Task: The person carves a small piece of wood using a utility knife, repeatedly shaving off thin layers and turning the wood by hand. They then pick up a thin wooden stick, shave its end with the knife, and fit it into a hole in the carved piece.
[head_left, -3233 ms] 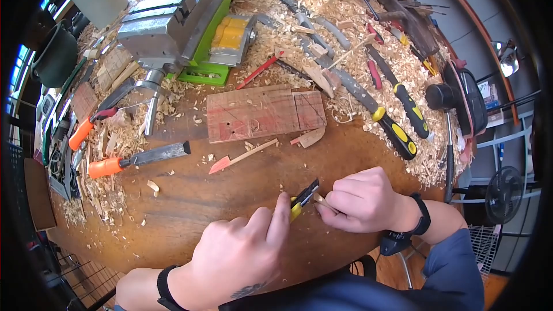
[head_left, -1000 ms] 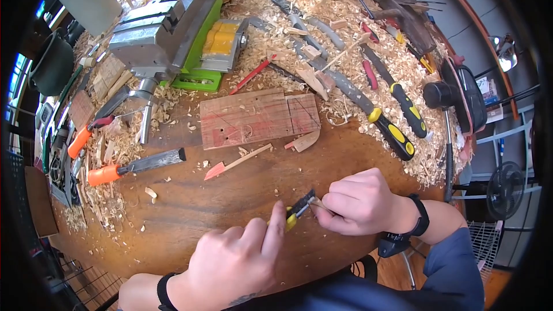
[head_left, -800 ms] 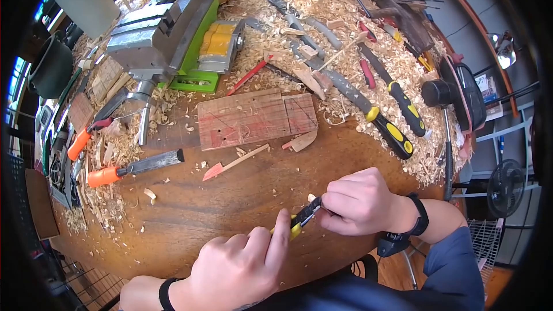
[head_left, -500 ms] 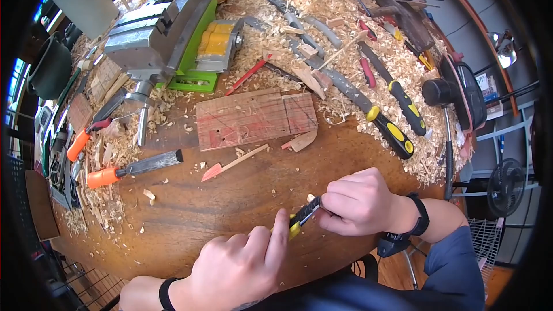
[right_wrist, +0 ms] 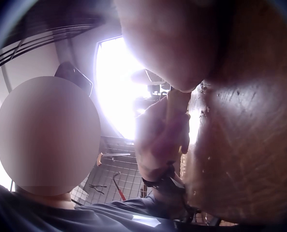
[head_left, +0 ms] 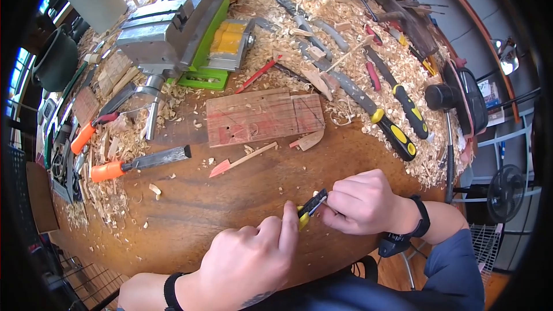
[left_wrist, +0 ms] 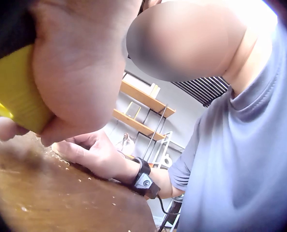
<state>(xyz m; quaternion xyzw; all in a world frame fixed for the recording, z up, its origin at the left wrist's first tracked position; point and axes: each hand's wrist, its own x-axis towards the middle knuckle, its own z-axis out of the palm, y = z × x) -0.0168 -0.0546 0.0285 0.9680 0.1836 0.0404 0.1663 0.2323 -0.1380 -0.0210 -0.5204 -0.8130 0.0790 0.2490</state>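
Observation:
In the head view my left hand (head_left: 247, 259) grips a yellow-and-black utility knife (head_left: 304, 217), its forefinger stretched along the handle. The knife's black front end points up and right, close to the fingertips of my right hand (head_left: 363, 203). That hand is curled and pinches a small pale piece of wood, mostly hidden by its fingers. In the left wrist view the yellow handle (left_wrist: 17, 89) lies in the left palm, with the right hand (left_wrist: 97, 154) beyond. Ahead lie a flat red-marked board (head_left: 262, 118), a red-tipped wooden stick (head_left: 245, 159) and a small curved wood piece (head_left: 308, 140).
An orange-handled chisel (head_left: 141, 163) lies at left. Behind it stands a metal vise (head_left: 164, 31) beside a green base (head_left: 204, 79). Wood shavings (head_left: 351, 118) cover the back and right, among rasps with yellow-black handles (head_left: 394, 138) and a black mallet (head_left: 440, 97).
The left hand and knife have shifted a little up and right since half a second ago. The right hand stays nearly in place, still pinching the wood. The head view has shifted slightly.

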